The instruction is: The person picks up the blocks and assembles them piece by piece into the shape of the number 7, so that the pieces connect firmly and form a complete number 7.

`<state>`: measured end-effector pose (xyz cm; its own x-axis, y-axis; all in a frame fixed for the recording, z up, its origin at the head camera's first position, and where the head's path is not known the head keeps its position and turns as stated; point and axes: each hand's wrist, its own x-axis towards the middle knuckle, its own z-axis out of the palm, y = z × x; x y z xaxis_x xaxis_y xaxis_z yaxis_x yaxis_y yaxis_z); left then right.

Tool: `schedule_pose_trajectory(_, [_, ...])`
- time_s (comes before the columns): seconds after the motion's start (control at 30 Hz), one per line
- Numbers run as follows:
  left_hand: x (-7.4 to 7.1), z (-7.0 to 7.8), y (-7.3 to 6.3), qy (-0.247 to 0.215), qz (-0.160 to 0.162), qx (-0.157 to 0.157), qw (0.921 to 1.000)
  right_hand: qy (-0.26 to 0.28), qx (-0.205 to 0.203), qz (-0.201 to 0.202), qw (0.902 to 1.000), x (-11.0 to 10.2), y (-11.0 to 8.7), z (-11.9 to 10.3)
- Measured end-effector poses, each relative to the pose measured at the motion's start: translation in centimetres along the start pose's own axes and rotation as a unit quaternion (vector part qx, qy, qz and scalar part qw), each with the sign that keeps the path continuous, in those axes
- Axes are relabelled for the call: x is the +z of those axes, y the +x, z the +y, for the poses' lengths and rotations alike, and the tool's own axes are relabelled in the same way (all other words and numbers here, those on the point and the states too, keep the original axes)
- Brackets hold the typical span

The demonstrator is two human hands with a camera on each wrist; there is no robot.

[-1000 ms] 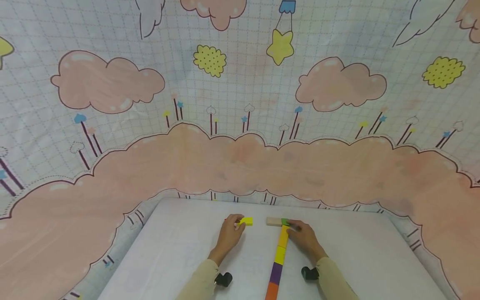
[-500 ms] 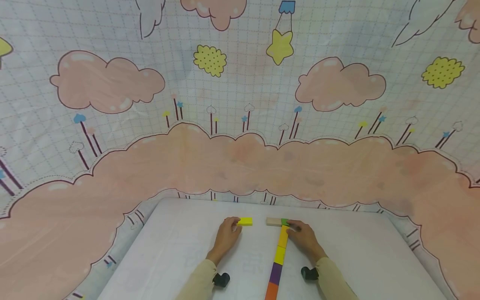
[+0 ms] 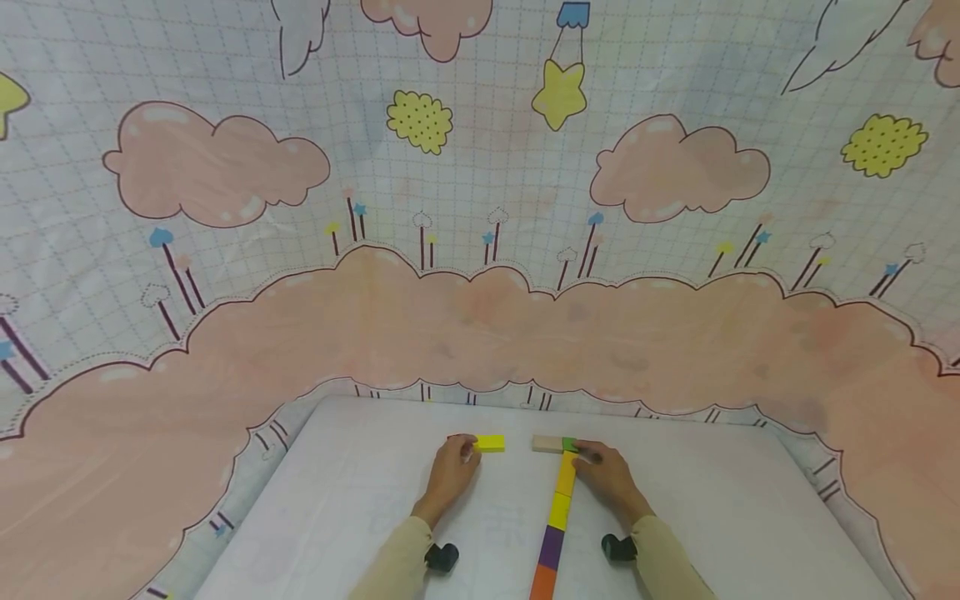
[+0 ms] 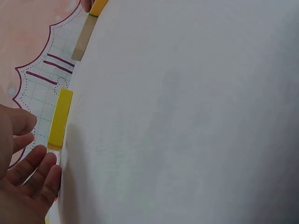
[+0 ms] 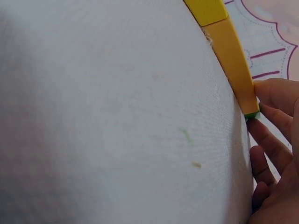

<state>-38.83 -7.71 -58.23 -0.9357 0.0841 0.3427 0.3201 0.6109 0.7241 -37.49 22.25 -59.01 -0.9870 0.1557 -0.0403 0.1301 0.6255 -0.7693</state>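
A yellow block (image 3: 490, 443) lies on the white tabletop, with my left hand (image 3: 451, 475) just off its left end. In the left wrist view those fingers (image 4: 35, 172) are spread loosely beside the block's end, not gripping it. My right hand (image 3: 611, 479) touches the corner where a green block (image 3: 569, 444) meets an orange-yellow block (image 3: 566, 473). Its thumb rests against the orange-yellow block's side and its fingertips reach the green block, partly covering it. A bare wood block (image 3: 547, 443) adjoins the green one, facing the yellow block across a gap.
From the corner, a row continues toward the body with a yellow block (image 3: 559, 511), a purple block (image 3: 551, 547) and an orange block (image 3: 543, 582). The white tabletop (image 3: 712, 492) ends at a cloud-patterned cloth backdrop (image 3: 480, 325). Black wrist cameras (image 3: 442, 557) sit at both sleeves.
My left thumb and fingers have let go of the yellow block and drawn back a little to the left. The block stays in place. My right hand has barely moved.
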Motion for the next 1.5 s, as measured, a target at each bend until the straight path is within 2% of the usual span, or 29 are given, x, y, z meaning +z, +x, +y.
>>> schedule_pose_trajectory(0.27, [-0.2,-0.2,0.6,-0.003,-0.005,-0.018,0.9998,-0.003,0.000,-0.001,1.0000,-0.1,-0.1,-0.3])
schedule_pose_trajectory(0.53, [-0.3,-0.5,1.4,0.000,-0.051,-0.071,0.9962,-0.001,-0.007,-0.001,1.0000,-0.2,-0.3,-0.5])
schedule_pose_trajectory(0.9, [0.0,-0.6,1.9,0.014,-0.061,-0.064,0.9960,0.007,-0.002,0.000,1.0000,-0.2,-0.3,-0.5])
schedule_pose_trajectory(1.27, [0.7,-0.9,2.0,0.036,-0.043,-0.046,0.9974,0.000,-0.007,0.000,1.0000,-0.1,-0.2,-0.3])
schedule_pose_trajectory(1.5, [0.9,-1.1,2.0,0.017,-0.037,-0.055,0.9976,0.005,-0.013,0.000,0.9999,-0.2,-0.2,-0.1])
